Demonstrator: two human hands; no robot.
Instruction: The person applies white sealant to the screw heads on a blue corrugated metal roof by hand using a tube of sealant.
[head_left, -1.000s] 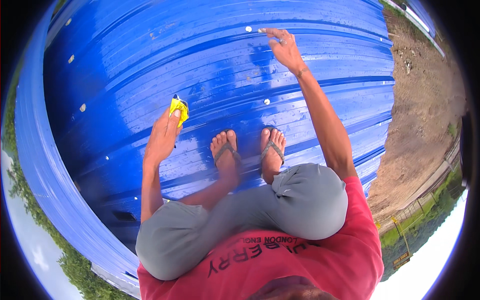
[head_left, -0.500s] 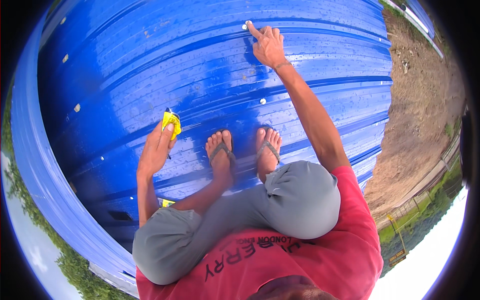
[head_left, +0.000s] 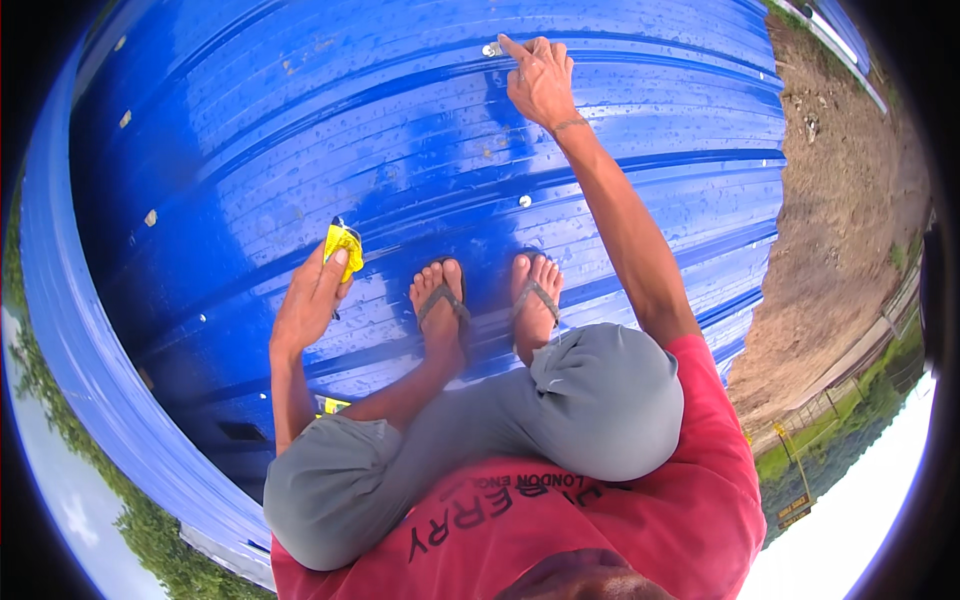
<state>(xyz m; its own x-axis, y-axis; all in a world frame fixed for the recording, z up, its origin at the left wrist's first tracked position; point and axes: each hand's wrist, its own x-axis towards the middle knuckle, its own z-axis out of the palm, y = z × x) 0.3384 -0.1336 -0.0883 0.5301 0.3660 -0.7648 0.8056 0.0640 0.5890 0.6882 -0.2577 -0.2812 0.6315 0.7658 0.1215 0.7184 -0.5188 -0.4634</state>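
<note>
My left hand (head_left: 308, 300) is closed round a crumpled yellow packet (head_left: 342, 248) with dark parts at its top edge, held low over the blue metal roof sheet (head_left: 400, 150). Farther forward, my right hand (head_left: 541, 84) holds nothing. Its index finger is stretched out and the other fingers are partly bent. That fingertip is right beside a white-smeared fastener spot (head_left: 491, 49) on a raised rib; whether it touches, I cannot tell. Another white-covered fastener (head_left: 525, 201) lies on the rib ahead of my right foot.
My sandalled feet (head_left: 440, 300) stand on the wet, ribbed sheet. Several pale dabs, one of them a fastener dab (head_left: 151, 217), dot the left side. A second yellow packet (head_left: 331, 406) lies near my left knee. The roof's edge runs along the right, with bare soil (head_left: 835, 220) beyond.
My right index fingertip has shifted slightly to the right and forward, leaving more of the white smear uncovered. The left hand with the yellow packet has barely moved.
</note>
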